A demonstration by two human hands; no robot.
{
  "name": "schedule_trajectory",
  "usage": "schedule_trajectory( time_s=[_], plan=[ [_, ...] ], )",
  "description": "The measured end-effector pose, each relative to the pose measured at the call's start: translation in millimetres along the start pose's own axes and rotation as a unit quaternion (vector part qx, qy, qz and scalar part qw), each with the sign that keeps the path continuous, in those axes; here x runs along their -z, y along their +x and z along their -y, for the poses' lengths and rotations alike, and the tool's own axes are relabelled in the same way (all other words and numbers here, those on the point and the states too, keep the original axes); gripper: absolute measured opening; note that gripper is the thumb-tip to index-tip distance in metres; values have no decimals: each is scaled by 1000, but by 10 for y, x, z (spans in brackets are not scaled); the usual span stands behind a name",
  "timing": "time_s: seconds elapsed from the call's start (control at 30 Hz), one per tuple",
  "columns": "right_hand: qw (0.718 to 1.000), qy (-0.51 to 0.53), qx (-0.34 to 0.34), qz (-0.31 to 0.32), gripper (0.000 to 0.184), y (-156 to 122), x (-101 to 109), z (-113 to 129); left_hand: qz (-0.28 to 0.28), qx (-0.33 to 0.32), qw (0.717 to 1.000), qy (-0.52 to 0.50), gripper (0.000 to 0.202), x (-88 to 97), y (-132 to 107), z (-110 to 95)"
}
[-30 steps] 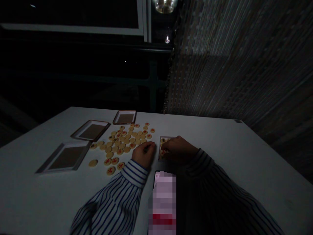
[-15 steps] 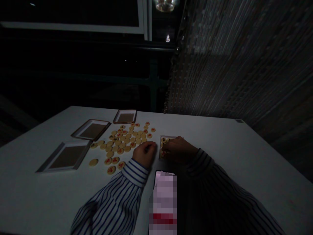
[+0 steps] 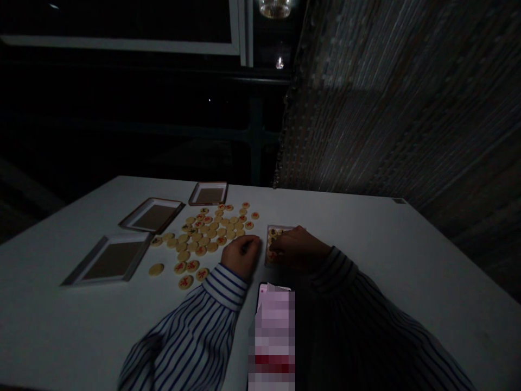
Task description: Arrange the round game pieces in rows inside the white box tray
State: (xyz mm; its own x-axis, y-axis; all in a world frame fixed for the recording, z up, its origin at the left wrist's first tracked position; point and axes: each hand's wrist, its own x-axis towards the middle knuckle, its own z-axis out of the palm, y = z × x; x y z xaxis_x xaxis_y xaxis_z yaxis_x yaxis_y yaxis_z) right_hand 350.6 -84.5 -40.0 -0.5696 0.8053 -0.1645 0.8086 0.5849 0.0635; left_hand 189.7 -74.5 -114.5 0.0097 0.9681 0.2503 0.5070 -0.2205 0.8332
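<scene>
My left hand (image 3: 240, 255) rests on the table as a loose fist beside a spread of round wooden Chinese chess pieces (image 3: 211, 233). Whether anything lies inside that fist is hidden. Some pieces show red or black characters; many others look plain on top. To the right, a small shallow box (image 3: 267, 258) holds several pieces set side by side. My right hand (image 3: 301, 248) reaches over this box, fingers bent down onto the pieces at its left part. The hand covers most of the box, and I cannot make out what its fingertips grip.
Three open shallow trays stand on the left of the white table (image 3: 386, 260): a near one (image 3: 109, 260), a middle one (image 3: 152, 214) and a far one (image 3: 208, 194). A phone (image 3: 272, 326) lies between my forearms. A bead curtain (image 3: 350, 108) hangs behind the table.
</scene>
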Motion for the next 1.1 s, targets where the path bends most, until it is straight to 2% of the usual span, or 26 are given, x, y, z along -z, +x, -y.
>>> schedule_trajectory(
  time_s=[0.2, 0.4, 0.57, 0.73, 0.93, 1.1],
  plan=[
    [1000, 11, 5, 8, 19, -3, -2, -15, -31, 7, 999, -13, 23, -12, -3, -4],
    [1000, 7, 11, -8, 19, -20, 9, 2, 6, 4, 1000, -6, 25, 16, -1, -16],
    [1000, 4, 15, -10, 18, -24, 16, 2, -12, 2, 1000, -7, 25, -5, -2, -6],
    [1000, 3, 14, -6, 18, -12, 8, 7, -13, -3, 1000, -7, 24, -8, -3, -9],
    [1000, 8, 3, 3, 20, -27, 54, 33, 14, -1, 1000, 7, 26, 12, 6, -2],
    [1000, 10, -4, 11, 22, -35, 77, 48, -3, -2, 1000, 6, 24, 10, -2, -14]
  ],
)
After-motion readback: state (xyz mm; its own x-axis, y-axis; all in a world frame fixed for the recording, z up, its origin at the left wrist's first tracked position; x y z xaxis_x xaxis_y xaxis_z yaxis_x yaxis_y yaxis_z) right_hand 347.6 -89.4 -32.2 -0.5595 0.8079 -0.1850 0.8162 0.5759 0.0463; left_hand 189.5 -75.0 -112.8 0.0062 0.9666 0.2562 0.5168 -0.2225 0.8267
